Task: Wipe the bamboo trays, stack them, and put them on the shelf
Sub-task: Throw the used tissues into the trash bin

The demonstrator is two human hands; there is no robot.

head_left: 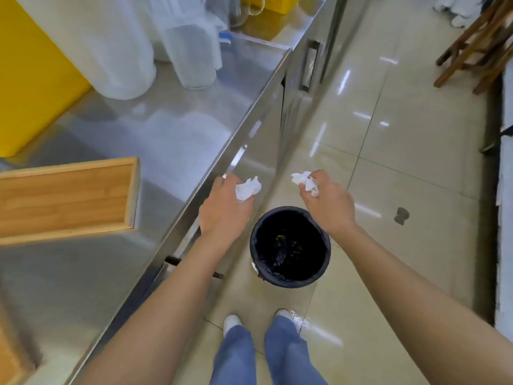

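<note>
A bamboo tray (66,198) lies on the steel counter (172,129) at the left, rim up. The corner of a second bamboo piece (11,357) shows at the bottom left. My left hand (224,209) is held out past the counter's edge and grips a crumpled white tissue (248,188). My right hand (329,205) grips another crumpled white tissue (305,182). Both hands hover above a black bin (290,247) with a dark liner that stands on the tiled floor.
A yellow container (30,79) and clear plastic jugs (191,51) stand at the back of the counter. Wooden stool legs (477,43) are at the top right. My feet (261,320) stand just in front of the bin.
</note>
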